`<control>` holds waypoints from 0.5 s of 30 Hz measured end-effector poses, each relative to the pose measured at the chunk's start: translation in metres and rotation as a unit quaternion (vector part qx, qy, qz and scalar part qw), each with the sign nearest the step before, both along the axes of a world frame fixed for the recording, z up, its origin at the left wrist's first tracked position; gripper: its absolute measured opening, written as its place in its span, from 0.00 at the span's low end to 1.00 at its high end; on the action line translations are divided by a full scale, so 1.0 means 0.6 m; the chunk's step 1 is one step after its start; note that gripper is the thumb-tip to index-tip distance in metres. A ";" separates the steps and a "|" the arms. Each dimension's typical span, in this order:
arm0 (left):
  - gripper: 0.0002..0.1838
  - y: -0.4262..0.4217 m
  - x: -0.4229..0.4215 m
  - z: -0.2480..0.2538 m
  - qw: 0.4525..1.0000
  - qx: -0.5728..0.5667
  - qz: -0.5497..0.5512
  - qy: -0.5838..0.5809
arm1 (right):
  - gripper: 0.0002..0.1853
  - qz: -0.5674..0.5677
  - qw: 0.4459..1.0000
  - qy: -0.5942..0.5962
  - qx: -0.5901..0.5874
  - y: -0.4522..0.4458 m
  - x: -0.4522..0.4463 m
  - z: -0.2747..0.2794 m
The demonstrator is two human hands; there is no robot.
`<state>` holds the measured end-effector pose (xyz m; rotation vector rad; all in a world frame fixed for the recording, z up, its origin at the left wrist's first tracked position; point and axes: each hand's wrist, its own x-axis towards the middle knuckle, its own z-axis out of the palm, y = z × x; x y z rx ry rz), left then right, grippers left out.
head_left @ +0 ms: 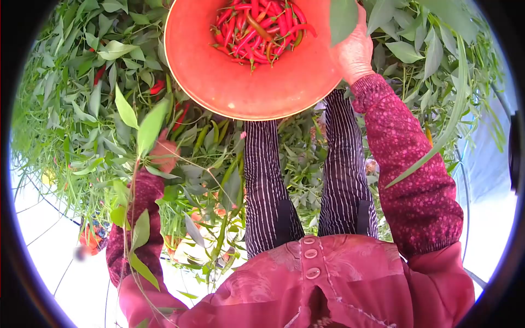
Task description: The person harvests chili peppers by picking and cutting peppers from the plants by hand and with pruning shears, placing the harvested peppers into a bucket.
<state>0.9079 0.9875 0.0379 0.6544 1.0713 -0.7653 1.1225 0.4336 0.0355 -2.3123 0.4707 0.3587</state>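
An orange-red bowl [235, 90] at the top centre holds a heap of red chili peppers [257, 30]. My right hand [354, 52] grips the bowl's right rim, its fingers partly hidden by a leaf. Down at the left, my left hand [165, 153] is among the plants, close to a red pepper [181, 116] and several long green peppers [202, 136]. Leaves cover much of that hand, so its fingers and anything in them cannot be made out.
Dense pepper foliage [65, 109] surrounds both arms. A leafy stem [134, 202] crosses in front of my left sleeve, and a long leaf [432, 150] hangs before my right sleeve. Pale sheeting [486, 169] shows at the right. My striped trouser legs [265, 186] stand among plants.
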 end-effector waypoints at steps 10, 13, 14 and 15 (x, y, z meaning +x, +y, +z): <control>0.17 -0.096 0.042 -0.029 0.659 0.327 -0.658 -0.161 | 0.32 0.045 0.999 -0.001 -0.026 0.025 0.017 0.039; 0.17 -0.117 0.051 -0.036 0.586 0.349 -0.712 -0.169 | 0.33 0.042 0.991 -0.108 -0.060 0.010 0.018 0.001; 0.17 -0.126 0.046 -0.028 0.575 0.347 -0.722 -0.162 | 0.32 0.092 0.979 -0.135 -0.125 0.000 0.015 -0.010; 0.16 -0.130 0.042 -0.028 0.567 0.347 -0.730 -0.161 | 0.30 0.146 0.959 -0.158 -0.187 -0.003 0.009 -0.015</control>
